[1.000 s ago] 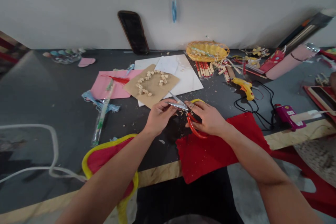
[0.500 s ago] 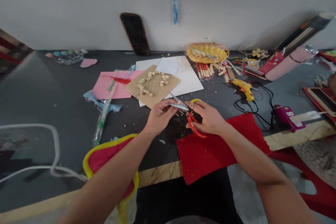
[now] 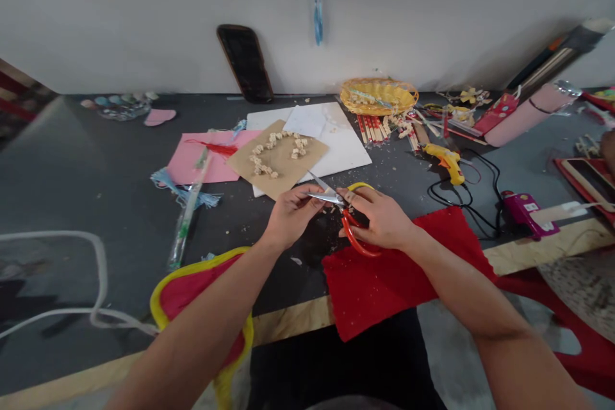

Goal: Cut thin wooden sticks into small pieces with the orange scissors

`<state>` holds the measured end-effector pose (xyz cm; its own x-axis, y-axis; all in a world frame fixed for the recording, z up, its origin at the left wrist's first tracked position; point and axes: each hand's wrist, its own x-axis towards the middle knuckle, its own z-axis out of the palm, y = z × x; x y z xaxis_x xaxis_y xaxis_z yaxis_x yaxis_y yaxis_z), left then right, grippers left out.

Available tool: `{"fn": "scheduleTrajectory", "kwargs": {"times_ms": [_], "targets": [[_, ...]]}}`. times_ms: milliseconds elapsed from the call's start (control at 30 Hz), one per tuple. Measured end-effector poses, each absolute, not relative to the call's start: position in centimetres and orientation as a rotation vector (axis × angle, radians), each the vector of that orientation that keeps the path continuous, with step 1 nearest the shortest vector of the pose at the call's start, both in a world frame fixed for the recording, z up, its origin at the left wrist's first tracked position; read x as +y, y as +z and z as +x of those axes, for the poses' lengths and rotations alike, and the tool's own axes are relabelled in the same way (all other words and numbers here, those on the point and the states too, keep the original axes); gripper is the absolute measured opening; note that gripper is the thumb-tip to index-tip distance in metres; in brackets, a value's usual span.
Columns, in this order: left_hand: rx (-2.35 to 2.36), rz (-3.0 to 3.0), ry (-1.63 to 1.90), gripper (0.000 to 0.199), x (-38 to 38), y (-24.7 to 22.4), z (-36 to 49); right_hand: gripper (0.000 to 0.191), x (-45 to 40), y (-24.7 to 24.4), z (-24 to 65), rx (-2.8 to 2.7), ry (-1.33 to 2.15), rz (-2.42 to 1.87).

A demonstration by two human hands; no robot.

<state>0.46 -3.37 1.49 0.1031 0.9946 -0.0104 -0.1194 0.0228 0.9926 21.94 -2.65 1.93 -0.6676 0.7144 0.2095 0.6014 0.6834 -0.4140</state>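
The right hand [image 3: 382, 218] gripped red-handled scissors [image 3: 331, 197], blades parted, over the dark surface [image 3: 129, 186] near a red cloth [image 3: 375, 288], while the left hand [image 3: 292, 213] pinched a small pale piece [image 3: 328, 191] at the blades.

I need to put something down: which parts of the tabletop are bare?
Mostly at left, between the glass dish, pink paper and white cable; a smaller patch between the pink flask and purple box. Crowded: around the yellow basket and scissors.

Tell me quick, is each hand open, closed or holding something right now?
Left hand: closed in a pinch, next to the scissors; whether it holds anything can't be made out.
Right hand: closed, holding the scissors, blades apart.
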Motion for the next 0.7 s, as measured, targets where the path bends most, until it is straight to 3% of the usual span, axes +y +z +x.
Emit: {"fn": "scheduleTrajectory", "kwargs": {"times_ms": [500,700], "targets": [[1.136,1.149,1.295,0.031,-3.38,1.15,0.98,0.073,-2.64,1.76,21.64,-2.474,0.445,-1.081],[1.106,1.237,1.238,0.021,-3.32,0.56,0.4,0.075,-2.69,2.25,21.59,-2.481,0.457,-1.123]]}}
